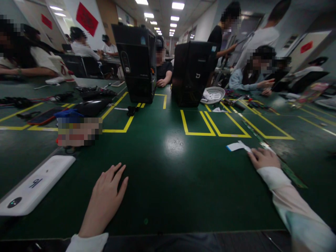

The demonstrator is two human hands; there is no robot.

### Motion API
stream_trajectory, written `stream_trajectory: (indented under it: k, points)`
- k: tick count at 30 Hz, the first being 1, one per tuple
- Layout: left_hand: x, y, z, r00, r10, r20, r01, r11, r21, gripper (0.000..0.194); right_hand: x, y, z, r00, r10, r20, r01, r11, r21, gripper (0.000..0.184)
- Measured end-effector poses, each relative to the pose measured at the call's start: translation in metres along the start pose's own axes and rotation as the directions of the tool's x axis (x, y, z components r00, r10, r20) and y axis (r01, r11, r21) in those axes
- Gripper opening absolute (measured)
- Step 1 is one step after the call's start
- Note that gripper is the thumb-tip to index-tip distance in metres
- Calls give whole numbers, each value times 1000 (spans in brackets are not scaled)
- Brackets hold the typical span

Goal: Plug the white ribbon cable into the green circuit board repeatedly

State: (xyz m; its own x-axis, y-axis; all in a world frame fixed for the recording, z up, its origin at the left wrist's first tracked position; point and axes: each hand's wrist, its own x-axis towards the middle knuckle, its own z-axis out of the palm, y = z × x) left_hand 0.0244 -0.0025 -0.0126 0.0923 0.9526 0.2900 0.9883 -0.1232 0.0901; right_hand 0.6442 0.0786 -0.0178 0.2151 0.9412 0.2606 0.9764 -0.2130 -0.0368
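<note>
My left hand (107, 194) lies palm down on the green tabletop with its fingers stretched out, holding nothing. Over on the right, my right hand (265, 159) has its fingers closed at the near end of a short white flat ribbon cable (235, 146), which has a blue tip. The fingertips partly hide that end. A long thin green strip (294, 176), like a narrow circuit board, runs diagonally past the right hand and is partly covered by it.
Two black computer towers (138, 66) stand at the table's middle back, a person sitting behind them. A white power strip-like box (38, 182) lies at left, near cables, a black mouse-shaped item (91, 106) and a blurred bundle. A white basket (213, 95) sits right of the towers. Yellow tape marks rectangles.
</note>
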Motion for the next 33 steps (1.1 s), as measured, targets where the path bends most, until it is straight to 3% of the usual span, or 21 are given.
stream_trajectory:
  k: [5,8,12,19,24,28,33]
  points:
    - [-1,-2,3,1000,14,-9,-14,1000,-9,60,-6,-54,6,941,-338,-6,336,936,105,49]
    - [-1,-3,3,1000,12,-8,-12,1000,-8,60,-13,-101,3,820,-562,-104,571,793,213,47]
    - [-1,-3,3,1000,14,-12,-14,1000,-16,60,-19,-162,-6,688,-706,-169,719,629,295,43]
    - [-1,-4,5,1000,20,-23,-20,1000,-16,58,-37,-249,-6,503,-837,-216,835,406,371,42]
    - [-1,-4,4,1000,8,-21,-8,1000,-24,58,-60,-294,-14,449,-877,-171,847,358,393,46]
    - [-1,-5,3,1000,1,-3,-1,1000,-25,59,-70,-313,-26,396,-908,-134,854,311,418,50]
    - [0,-6,1,1000,-3,12,3,1000,-24,58,-72,-317,-33,341,-933,-115,857,258,447,52]
